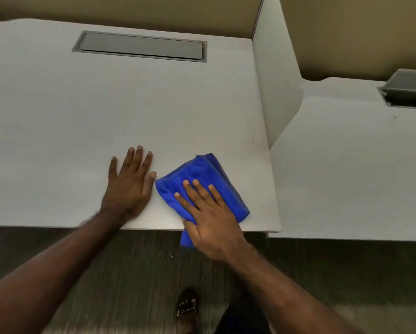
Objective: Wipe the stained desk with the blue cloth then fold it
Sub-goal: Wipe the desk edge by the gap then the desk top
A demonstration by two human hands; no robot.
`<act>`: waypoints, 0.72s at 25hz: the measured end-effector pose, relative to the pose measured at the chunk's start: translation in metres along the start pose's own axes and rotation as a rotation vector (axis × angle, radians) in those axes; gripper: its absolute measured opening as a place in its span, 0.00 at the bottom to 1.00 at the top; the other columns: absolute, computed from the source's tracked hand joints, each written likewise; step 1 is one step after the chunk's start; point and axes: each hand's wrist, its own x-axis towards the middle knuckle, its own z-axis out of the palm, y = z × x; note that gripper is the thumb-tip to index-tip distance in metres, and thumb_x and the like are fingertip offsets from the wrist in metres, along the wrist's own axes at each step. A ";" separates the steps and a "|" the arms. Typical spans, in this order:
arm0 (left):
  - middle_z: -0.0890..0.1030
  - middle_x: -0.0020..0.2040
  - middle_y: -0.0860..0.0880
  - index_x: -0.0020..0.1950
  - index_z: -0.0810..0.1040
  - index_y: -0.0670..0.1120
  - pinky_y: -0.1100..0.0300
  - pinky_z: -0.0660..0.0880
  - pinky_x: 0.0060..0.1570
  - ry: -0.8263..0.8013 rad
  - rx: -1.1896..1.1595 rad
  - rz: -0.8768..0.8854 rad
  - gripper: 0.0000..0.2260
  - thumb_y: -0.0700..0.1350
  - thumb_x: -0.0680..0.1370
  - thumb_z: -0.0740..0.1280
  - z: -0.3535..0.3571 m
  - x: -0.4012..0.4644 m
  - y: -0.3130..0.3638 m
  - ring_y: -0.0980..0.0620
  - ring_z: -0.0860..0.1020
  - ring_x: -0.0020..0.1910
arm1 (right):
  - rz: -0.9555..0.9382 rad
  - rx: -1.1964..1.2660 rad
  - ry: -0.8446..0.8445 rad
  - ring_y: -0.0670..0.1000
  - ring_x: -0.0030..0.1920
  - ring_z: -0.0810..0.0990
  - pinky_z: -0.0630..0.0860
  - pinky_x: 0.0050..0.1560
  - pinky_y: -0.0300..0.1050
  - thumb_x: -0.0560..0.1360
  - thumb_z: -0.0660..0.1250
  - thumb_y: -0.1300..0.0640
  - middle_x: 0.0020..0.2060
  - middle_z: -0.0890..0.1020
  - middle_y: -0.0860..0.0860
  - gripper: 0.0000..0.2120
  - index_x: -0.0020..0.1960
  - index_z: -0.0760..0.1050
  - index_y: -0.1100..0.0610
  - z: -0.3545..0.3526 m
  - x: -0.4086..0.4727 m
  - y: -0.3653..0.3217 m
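The blue cloth (203, 173) lies bunched and partly folded near the front right corner of the pale grey desk (105, 112). A corner of it hangs over the front edge. My right hand (209, 218) lies flat on the near part of the cloth, fingers spread, pressing it to the desk. My left hand (129, 182) rests palm down on the bare desk just left of the cloth, its thumb almost touching the fabric. It holds nothing.
A grey cable hatch (140, 45) is set into the back of the desk. A white divider panel (272, 92) stands along the right side, with a second desk (346, 165) beyond it. Below the front edge are the floor and my shoe (186, 307).
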 end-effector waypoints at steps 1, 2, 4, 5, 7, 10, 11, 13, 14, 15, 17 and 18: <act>0.46 0.87 0.52 0.87 0.51 0.53 0.42 0.39 0.83 -0.022 -0.012 -0.012 0.31 0.61 0.85 0.41 -0.002 0.000 0.001 0.54 0.42 0.86 | 0.047 -0.005 0.005 0.47 0.86 0.39 0.37 0.85 0.54 0.85 0.50 0.44 0.87 0.45 0.45 0.31 0.86 0.47 0.44 -0.002 -0.011 0.017; 0.45 0.87 0.53 0.87 0.49 0.54 0.43 0.38 0.83 -0.034 -0.020 -0.016 0.30 0.62 0.85 0.40 -0.003 0.000 0.002 0.54 0.41 0.86 | 0.116 -0.019 0.024 0.47 0.86 0.39 0.40 0.85 0.55 0.85 0.49 0.44 0.87 0.45 0.45 0.31 0.86 0.46 0.44 -0.007 -0.015 0.037; 0.44 0.87 0.53 0.87 0.49 0.54 0.42 0.38 0.83 -0.027 -0.013 -0.012 0.30 0.63 0.85 0.41 -0.004 -0.002 0.004 0.54 0.40 0.86 | 0.258 -0.026 0.069 0.49 0.86 0.41 0.43 0.86 0.56 0.85 0.46 0.42 0.87 0.45 0.46 0.31 0.87 0.45 0.46 -0.018 -0.003 0.080; 0.44 0.87 0.53 0.87 0.49 0.54 0.42 0.39 0.83 -0.025 -0.008 -0.013 0.30 0.63 0.85 0.41 -0.005 -0.002 0.004 0.54 0.40 0.86 | 0.304 -0.015 0.092 0.50 0.86 0.42 0.42 0.86 0.56 0.85 0.46 0.42 0.87 0.46 0.47 0.31 0.87 0.45 0.47 -0.024 0.013 0.097; 0.45 0.87 0.53 0.87 0.49 0.54 0.41 0.40 0.83 -0.025 -0.006 -0.023 0.30 0.63 0.85 0.42 -0.005 -0.001 0.004 0.54 0.41 0.86 | 0.325 -0.047 0.127 0.54 0.87 0.47 0.43 0.85 0.58 0.85 0.45 0.42 0.87 0.51 0.50 0.31 0.87 0.48 0.48 -0.034 0.064 0.118; 0.47 0.87 0.52 0.87 0.51 0.54 0.41 0.42 0.83 -0.011 0.006 -0.019 0.30 0.62 0.85 0.44 -0.003 0.001 0.002 0.53 0.43 0.86 | 0.281 -0.116 0.105 0.57 0.86 0.50 0.45 0.85 0.60 0.85 0.44 0.40 0.86 0.54 0.51 0.31 0.86 0.51 0.47 -0.043 0.156 0.125; 0.48 0.87 0.52 0.87 0.51 0.54 0.40 0.43 0.83 -0.007 0.009 -0.016 0.30 0.62 0.86 0.45 -0.003 0.001 0.001 0.53 0.44 0.86 | 0.266 -0.127 0.082 0.57 0.86 0.49 0.44 0.85 0.61 0.86 0.45 0.40 0.87 0.53 0.51 0.30 0.86 0.50 0.47 -0.047 0.183 0.126; 0.49 0.87 0.52 0.87 0.53 0.53 0.40 0.44 0.83 0.006 -0.002 -0.009 0.30 0.62 0.86 0.45 -0.001 0.002 -0.001 0.53 0.45 0.86 | 0.272 -0.117 0.060 0.57 0.86 0.47 0.43 0.85 0.61 0.87 0.47 0.41 0.87 0.50 0.51 0.30 0.86 0.47 0.47 -0.058 0.228 0.139; 0.50 0.87 0.52 0.87 0.53 0.53 0.40 0.45 0.83 0.012 -0.007 -0.003 0.29 0.61 0.86 0.45 -0.001 0.002 -0.002 0.53 0.45 0.86 | 0.311 -0.091 0.057 0.56 0.86 0.47 0.42 0.85 0.61 0.88 0.48 0.41 0.87 0.50 0.51 0.30 0.87 0.46 0.48 -0.064 0.243 0.148; 0.50 0.87 0.52 0.86 0.54 0.53 0.39 0.46 0.83 0.015 -0.008 0.001 0.29 0.61 0.86 0.45 0.000 0.001 -0.004 0.53 0.46 0.86 | 0.374 -0.060 0.065 0.56 0.86 0.46 0.41 0.85 0.60 0.88 0.47 0.42 0.87 0.49 0.52 0.30 0.87 0.46 0.49 -0.069 0.252 0.159; 0.51 0.87 0.51 0.86 0.53 0.53 0.39 0.46 0.83 0.020 -0.008 0.008 0.29 0.61 0.86 0.45 0.000 0.003 -0.004 0.52 0.47 0.86 | 0.505 -0.021 0.112 0.55 0.87 0.46 0.41 0.85 0.58 0.88 0.47 0.44 0.87 0.49 0.54 0.30 0.86 0.46 0.53 -0.074 0.254 0.178; 0.50 0.87 0.51 0.87 0.53 0.53 0.39 0.46 0.83 0.018 -0.005 0.012 0.29 0.61 0.86 0.46 0.000 0.003 -0.004 0.52 0.47 0.87 | 0.545 -0.007 0.134 0.54 0.86 0.47 0.42 0.85 0.57 0.88 0.48 0.45 0.87 0.50 0.54 0.30 0.86 0.47 0.54 -0.074 0.247 0.182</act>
